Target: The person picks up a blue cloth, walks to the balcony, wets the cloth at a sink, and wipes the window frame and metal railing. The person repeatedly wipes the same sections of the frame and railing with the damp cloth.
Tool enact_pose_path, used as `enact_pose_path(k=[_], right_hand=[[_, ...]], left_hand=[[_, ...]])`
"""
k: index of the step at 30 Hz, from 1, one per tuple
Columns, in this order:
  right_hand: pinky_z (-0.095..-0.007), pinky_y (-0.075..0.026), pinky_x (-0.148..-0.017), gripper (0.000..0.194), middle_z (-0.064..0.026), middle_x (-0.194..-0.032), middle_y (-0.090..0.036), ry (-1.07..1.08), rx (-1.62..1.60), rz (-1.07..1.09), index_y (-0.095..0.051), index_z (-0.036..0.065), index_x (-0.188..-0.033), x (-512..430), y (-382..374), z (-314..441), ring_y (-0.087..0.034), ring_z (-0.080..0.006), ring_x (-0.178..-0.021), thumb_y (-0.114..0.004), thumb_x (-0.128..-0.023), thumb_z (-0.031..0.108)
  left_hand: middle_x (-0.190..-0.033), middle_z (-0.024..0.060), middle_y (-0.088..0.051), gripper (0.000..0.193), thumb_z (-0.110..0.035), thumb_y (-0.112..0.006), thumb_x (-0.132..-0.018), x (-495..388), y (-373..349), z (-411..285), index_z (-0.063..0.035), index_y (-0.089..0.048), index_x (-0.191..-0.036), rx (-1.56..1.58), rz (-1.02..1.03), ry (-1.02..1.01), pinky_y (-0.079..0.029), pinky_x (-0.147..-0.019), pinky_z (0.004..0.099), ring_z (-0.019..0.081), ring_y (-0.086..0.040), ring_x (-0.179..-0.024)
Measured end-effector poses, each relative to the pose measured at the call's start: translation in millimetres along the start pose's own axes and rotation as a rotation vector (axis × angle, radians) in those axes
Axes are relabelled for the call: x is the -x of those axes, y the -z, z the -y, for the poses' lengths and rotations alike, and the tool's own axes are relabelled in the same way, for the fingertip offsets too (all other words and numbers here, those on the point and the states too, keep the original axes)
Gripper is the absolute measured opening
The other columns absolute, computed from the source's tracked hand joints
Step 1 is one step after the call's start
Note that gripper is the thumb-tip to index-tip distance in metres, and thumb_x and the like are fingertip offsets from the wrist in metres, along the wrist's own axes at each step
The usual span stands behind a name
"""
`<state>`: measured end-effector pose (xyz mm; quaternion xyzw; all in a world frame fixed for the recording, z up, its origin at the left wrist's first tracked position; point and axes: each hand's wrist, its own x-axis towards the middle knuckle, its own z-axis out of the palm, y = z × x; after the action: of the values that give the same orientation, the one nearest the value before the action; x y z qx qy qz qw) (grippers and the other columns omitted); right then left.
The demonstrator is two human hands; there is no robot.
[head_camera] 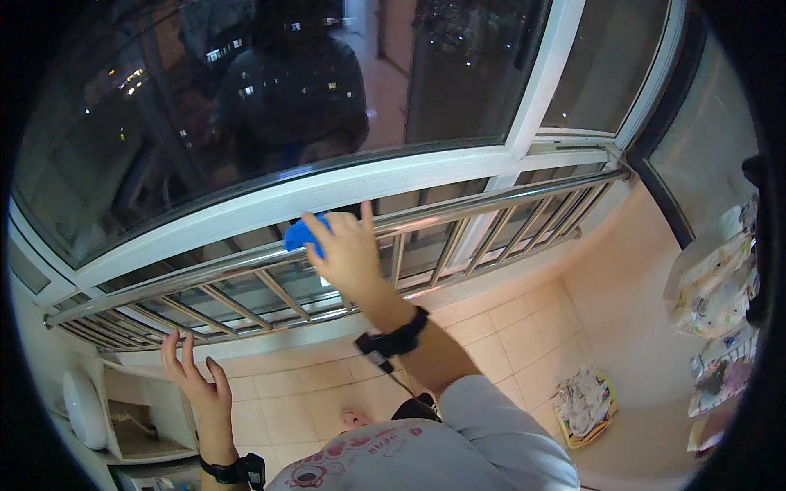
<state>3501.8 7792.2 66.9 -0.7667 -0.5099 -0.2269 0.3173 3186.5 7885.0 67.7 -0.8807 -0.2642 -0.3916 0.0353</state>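
My right hand (347,248) grips a blue cloth (299,235) against the round top rail (451,212) of a stainless-steel railing. Part of the cloth is hidden under the fingers, and the index finger and thumb side cannot be fully seen. Lower and to the left, my left hand (199,383) is raised with its fingers apart and nothing in it. It is nearest to the left end of the railing's upright bars (233,307). Each wrist wears a black strap with a small device.
Behind the railing runs a white window frame (307,196) with dark glass (454,73). At lower left stands an open shelf unit (144,393) beside a white oval object (84,410). A basket (580,439) of crumpled material rests on the tiled floor (491,325). Plastic bags (715,294) hang at right.
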Motion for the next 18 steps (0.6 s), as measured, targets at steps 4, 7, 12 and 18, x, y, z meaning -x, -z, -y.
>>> enact_pose_path(k=[4, 7, 12, 18], right_hand=[[-0.0633, -0.014, -0.109, 0.038, -0.0141, -0.104, -0.061, -0.093, 0.163, -0.132, -0.060, 0.013, -0.115, 24.6, 39.8, -97.7, -0.057, -0.0330, -0.103, -0.062, -0.080, 0.027], [-0.0589, -0.016, -0.110, 0.036, -0.0196, -0.106, -0.063, -0.400, 0.526, -0.456, -0.061, -0.001, -0.103, 43.7, 87.8, -207.0, -0.058, -0.0313, -0.103, -0.050, -0.090, 0.031], [-0.0502, -0.042, -0.081, 0.033, -0.0118, -0.096, -0.061, 0.038, 0.142, -0.210, -0.062, 0.014, -0.104, 12.2, 1.9, -33.6, -0.058, -0.0296, -0.092, -0.069, -0.074, 0.025], [-0.0604, -0.023, -0.106, 0.035, -0.0119, -0.108, -0.061, -0.137, 0.325, -0.017, -0.062, 0.016, -0.111, 23.0, 27.0, -93.4, -0.055, -0.0293, -0.105, -0.069, -0.078, 0.026]], left_hand=[[-0.141, 0.0198, -0.035, 0.056, 0.004, -0.050, -0.077, 23.6, 20.4, 57.3, -0.0033, -0.044, -0.132, -0.022, 0.001, 0.031, -0.025, -0.108, 0.0493, 0.0401, -0.032, -0.131], [-0.141, 0.0200, -0.035, 0.055, 0.003, -0.050, -0.078, 37.3, 24.0, 82.7, -0.0028, -0.045, -0.132, -0.038, 0.011, 0.082, -0.026, -0.107, 0.0482, 0.0395, -0.034, -0.130], [-0.139, 0.0201, -0.037, 0.055, 0.003, -0.052, -0.076, 21.7, 11.2, 57.2, -0.0034, -0.046, -0.130, 0.059, 0.089, 0.149, -0.028, -0.106, 0.0484, 0.0396, -0.035, -0.129], [-0.139, 0.0200, -0.037, 0.056, 0.004, -0.052, -0.076, 20.2, -5.2, 73.6, -0.0035, -0.047, -0.130, -0.038, 0.056, 0.043, -0.028, -0.105, 0.0499, 0.0404, -0.036, -0.128]])
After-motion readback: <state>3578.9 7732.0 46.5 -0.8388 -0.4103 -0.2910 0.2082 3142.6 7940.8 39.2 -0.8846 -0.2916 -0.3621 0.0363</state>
